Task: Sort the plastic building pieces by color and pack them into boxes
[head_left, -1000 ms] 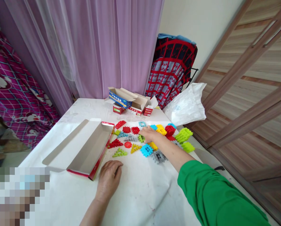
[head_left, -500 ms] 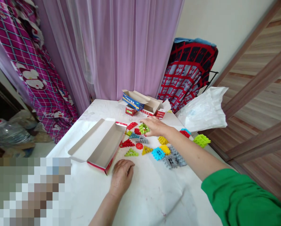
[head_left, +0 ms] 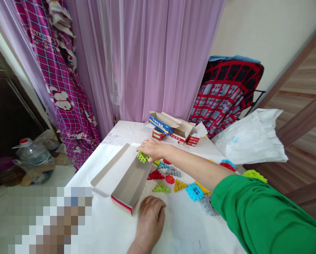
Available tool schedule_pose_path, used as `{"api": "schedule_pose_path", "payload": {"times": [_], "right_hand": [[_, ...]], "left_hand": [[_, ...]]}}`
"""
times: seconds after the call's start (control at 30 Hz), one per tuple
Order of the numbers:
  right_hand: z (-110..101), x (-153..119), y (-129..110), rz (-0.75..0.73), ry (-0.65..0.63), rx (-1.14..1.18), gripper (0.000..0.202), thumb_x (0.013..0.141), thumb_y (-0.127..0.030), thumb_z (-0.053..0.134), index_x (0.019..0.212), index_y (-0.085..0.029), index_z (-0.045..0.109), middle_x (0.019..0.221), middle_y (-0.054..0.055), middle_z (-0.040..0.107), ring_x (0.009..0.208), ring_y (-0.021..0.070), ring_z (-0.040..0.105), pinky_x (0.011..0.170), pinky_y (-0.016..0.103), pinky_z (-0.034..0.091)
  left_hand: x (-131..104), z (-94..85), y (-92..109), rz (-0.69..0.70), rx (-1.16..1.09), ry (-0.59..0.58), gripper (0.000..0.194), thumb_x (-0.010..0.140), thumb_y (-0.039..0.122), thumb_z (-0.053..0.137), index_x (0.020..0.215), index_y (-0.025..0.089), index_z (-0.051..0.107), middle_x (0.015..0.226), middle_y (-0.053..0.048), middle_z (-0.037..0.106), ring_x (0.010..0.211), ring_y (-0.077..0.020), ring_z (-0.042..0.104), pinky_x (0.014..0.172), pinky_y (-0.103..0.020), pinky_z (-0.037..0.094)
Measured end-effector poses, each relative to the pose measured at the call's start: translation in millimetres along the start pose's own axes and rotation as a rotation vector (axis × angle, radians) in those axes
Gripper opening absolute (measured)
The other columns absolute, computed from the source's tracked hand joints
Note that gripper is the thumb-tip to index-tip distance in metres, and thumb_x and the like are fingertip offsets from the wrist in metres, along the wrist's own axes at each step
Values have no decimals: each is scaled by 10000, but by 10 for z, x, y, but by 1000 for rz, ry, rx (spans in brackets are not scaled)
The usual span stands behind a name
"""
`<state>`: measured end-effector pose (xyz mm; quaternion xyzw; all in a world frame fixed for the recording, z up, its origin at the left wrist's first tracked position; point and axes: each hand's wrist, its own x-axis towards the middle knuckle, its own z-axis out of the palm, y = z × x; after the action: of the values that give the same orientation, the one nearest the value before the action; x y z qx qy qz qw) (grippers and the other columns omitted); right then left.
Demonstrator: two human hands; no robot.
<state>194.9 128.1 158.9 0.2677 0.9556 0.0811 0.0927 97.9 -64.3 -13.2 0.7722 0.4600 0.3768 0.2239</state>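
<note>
My right hand (head_left: 151, 148) is closed on a lime-green plastic building block (head_left: 143, 157) with toothed edges. It hangs over the far end of a long, open cardboard box (head_left: 132, 180), whose lid lies folded out to the left. Beside the box's near right corner my left hand (head_left: 150, 217) rests on the table, fingers curled in, with nothing seen in it. Between the hands lie a red triangle block (head_left: 155, 175), a green triangle block (head_left: 161, 187), a yellow triangle block (head_left: 180, 185), a red round block (head_left: 170, 179) and a grey block (head_left: 173, 171).
A blue square block (head_left: 195, 191) and grey blocks (head_left: 209, 206) lie under my right arm. Open blue (head_left: 160, 124) and red (head_left: 177, 138) boxes stand at the table's far edge. A white bag (head_left: 250, 137) is at the right. A blurred-out patch covers the lower left.
My right hand has carried the lime-green block leftward from the pile to above the box. The view has shifted a little left; my left hand stays by the box corner.
</note>
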Motion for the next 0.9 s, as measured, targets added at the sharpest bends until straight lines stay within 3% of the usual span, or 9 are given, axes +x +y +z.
{"api": "schedule_pose_path", "payload": {"times": [0.17,0.3,0.4,0.53,0.63,0.73,0.9], "right_hand": [[111,54,79,-51,-24,14,649,697,-252,775,1283,-126,526,1130,137,643,1120,267,514,964,381,329],[170,23,185,-60,6,48,680,674,-233,774,1303,-156,530,1235,145,596,1181,282,476,971,402,333],[163,-87,283,-14,72,58,535,749,-207,698,1269,-205,574,1291,121,574,1204,272,466,962,406,340],[117,-388,341,51,88,48,329,827,-153,593,1142,-218,666,1221,101,628,1160,253,512,937,398,369],[74,-756,303,99,118,76,320,818,-125,583,1100,-226,696,1220,84,645,1144,239,541,958,395,389],[24,-1294,246,217,201,128,341,821,-143,581,1118,-261,700,1222,53,659,1133,227,567,993,403,403],[32,-2596,178,687,348,92,265,887,-241,513,1042,-265,726,1114,42,719,1088,232,618,990,413,442]], "left_hand": [[10,0,9,-31,-13,0,223,813,75,505,849,238,654,863,-51,690,872,-217,622,783,-393,491],[24,-9,15,-52,-16,-10,226,820,86,501,853,239,664,872,-57,692,869,-215,622,787,-394,496],[30,-21,20,-58,-9,-27,228,833,106,489,860,239,672,867,-63,692,873,-221,624,795,-399,499],[31,-33,20,-64,3,-35,227,828,103,493,867,235,673,871,-59,695,880,-218,625,799,-393,501],[34,-28,7,-54,17,-22,220,827,100,499,860,235,669,866,-54,698,873,-214,629,792,-387,503],[44,-26,-20,-28,34,-16,215,829,112,497,857,236,670,861,-53,702,864,-213,637,782,-383,509],[69,-38,-113,25,59,-19,186,854,194,497,870,241,676,889,-55,716,890,-221,656,808,-391,529]]}}
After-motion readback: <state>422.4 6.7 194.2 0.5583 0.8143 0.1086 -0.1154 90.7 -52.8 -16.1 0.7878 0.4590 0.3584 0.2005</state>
